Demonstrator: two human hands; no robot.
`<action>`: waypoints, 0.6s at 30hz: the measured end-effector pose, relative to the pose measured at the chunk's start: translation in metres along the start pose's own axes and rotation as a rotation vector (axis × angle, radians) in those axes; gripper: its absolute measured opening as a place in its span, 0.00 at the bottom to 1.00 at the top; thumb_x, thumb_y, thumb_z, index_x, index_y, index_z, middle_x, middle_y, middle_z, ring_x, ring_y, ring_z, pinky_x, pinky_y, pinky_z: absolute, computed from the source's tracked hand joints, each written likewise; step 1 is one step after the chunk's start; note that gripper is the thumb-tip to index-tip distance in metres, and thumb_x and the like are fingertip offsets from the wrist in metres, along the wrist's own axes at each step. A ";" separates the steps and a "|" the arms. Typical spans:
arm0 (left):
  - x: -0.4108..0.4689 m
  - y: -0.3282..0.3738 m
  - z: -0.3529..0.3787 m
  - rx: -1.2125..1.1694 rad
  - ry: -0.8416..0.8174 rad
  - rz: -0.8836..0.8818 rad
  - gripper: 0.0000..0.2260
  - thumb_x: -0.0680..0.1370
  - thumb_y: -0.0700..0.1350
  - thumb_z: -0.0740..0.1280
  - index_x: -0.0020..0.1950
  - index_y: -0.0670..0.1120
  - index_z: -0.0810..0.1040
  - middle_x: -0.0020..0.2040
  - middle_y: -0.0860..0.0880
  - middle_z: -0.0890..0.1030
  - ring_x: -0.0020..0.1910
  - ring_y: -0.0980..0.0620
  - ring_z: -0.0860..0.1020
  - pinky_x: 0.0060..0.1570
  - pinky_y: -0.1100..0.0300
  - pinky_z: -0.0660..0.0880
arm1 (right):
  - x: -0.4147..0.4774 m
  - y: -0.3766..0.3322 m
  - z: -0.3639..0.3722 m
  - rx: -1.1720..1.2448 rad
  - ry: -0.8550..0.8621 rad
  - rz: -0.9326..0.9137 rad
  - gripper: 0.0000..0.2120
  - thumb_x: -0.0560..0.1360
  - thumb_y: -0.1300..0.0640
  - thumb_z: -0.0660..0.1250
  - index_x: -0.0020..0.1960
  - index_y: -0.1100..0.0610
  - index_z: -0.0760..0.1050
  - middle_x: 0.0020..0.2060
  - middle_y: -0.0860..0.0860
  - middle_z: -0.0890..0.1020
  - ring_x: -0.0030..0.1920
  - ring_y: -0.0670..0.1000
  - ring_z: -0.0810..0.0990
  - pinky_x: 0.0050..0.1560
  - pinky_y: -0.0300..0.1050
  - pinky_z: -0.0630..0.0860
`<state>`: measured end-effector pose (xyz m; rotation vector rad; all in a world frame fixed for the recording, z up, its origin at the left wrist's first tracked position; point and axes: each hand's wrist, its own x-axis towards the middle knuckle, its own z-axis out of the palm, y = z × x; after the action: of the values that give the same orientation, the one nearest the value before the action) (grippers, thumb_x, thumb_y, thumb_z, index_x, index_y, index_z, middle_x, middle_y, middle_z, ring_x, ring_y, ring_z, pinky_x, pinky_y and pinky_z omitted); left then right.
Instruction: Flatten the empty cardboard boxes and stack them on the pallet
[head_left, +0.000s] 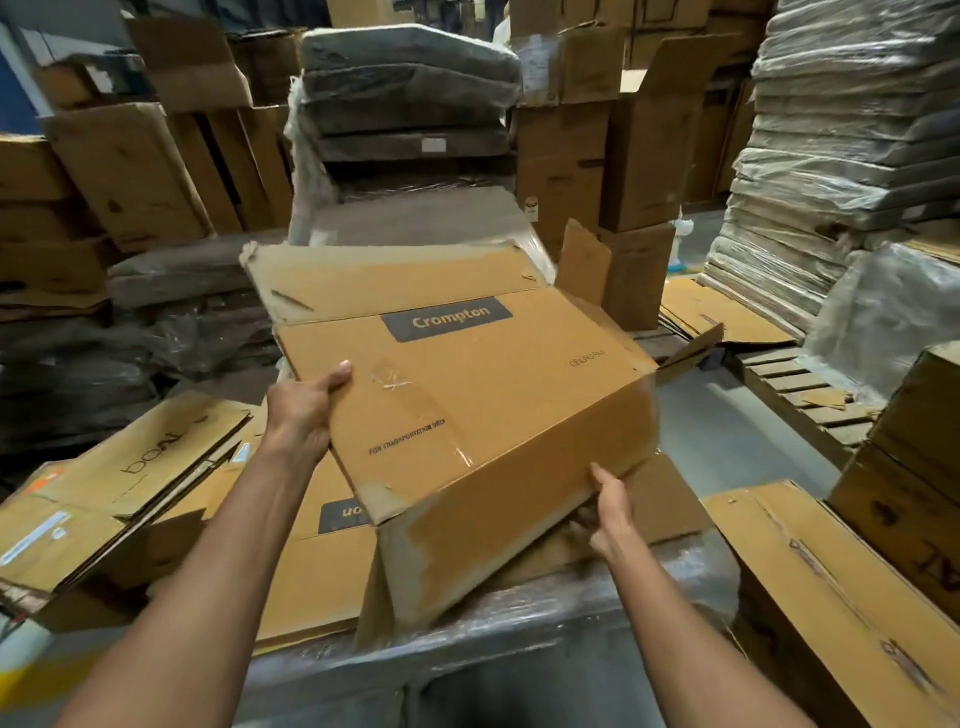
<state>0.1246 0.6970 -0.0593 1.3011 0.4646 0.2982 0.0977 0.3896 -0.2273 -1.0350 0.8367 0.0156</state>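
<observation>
Warehouse space is crowded with cardboard and film-wrapped stacks. At the left, flat cartons (119, 483) lie in a loose pile. The left hand (306, 410) pinches the left edge of the box (467, 405): the thumb is laid on the top panel, and the fingers are hidden beneath. The box is held at the centre, above more flat cardboard, tilted down toward the person. This two-sided hold is judged to steady it for collapsing. The box is erect and not yet flattened. Its far flap stands open, a dark label (447, 319) is printed on top, and torn tape and scuffed patches are seen at the near corner. The right hand (613, 512) grips the lower edge of the near side panel, thumb on the face and fingers curled under, apparently to work that end open. At the right, a slatted pallet (810, 400) lies on the floor, well apart from the box.
</observation>
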 end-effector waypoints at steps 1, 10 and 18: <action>0.004 -0.007 -0.003 -0.019 -0.008 -0.053 0.16 0.74 0.37 0.76 0.60 0.36 0.79 0.54 0.40 0.83 0.48 0.45 0.84 0.44 0.50 0.82 | 0.000 0.004 -0.005 0.081 -0.085 0.067 0.12 0.79 0.47 0.69 0.58 0.52 0.76 0.54 0.55 0.82 0.56 0.61 0.77 0.64 0.62 0.75; 0.012 -0.061 -0.035 -0.094 -0.057 -0.317 0.08 0.80 0.40 0.70 0.58 0.39 0.78 0.58 0.39 0.83 0.54 0.43 0.84 0.58 0.46 0.80 | 0.023 0.026 -0.007 0.316 -0.193 0.143 0.44 0.59 0.49 0.85 0.72 0.54 0.72 0.57 0.61 0.85 0.57 0.65 0.83 0.48 0.63 0.82; -0.032 -0.087 -0.037 -0.061 -0.279 -0.389 0.11 0.76 0.39 0.72 0.57 0.39 0.82 0.48 0.40 0.85 0.41 0.44 0.84 0.45 0.51 0.83 | 0.007 0.003 0.025 0.353 -0.061 -0.015 0.43 0.73 0.52 0.78 0.79 0.53 0.57 0.61 0.55 0.77 0.54 0.58 0.80 0.56 0.64 0.80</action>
<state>0.0750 0.6919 -0.1453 1.1431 0.4557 -0.1910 0.1161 0.4077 -0.2280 -0.7046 0.7440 -0.1097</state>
